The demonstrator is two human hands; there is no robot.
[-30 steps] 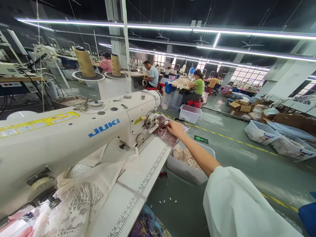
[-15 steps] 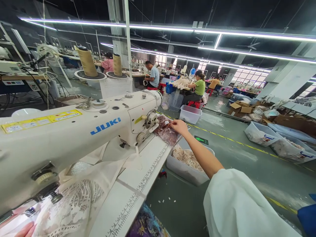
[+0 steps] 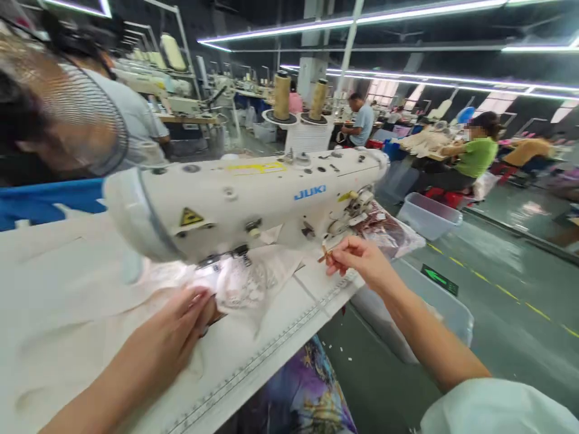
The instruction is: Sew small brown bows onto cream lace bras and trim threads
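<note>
My left hand [image 3: 187, 316] pinches the edge of a pale lace garment [image 3: 244, 283], close to the lit needle area of a white sewing machine [image 3: 271, 187]. The garment lies spread on the machine table [image 3: 271, 337], part of it under the machine arm. Held between my right thumb and fingers is a small brown ribbon bow [image 3: 324, 255]. This right hand [image 3: 353, 259] hovers over the table, right of the garment. Behind it, at the table's far end, lies a clear plastic bag [image 3: 389, 232] with brown-red pieces inside.
A printed ruler strip [image 3: 257, 355] runs along the table's near edge. Below on the right stands a clear plastic bin [image 3: 452, 307], with another bin [image 3: 429, 214] farther back. Thread cones [image 3: 281, 96] rise behind the machine. A person in a pale shirt [image 3: 122, 108] sits at left behind a fan.
My right hand has come back from the plastic bag toward the needle, now with the small brown bow. The view has turned left, bringing my left hand and the whole machine into sight.
</note>
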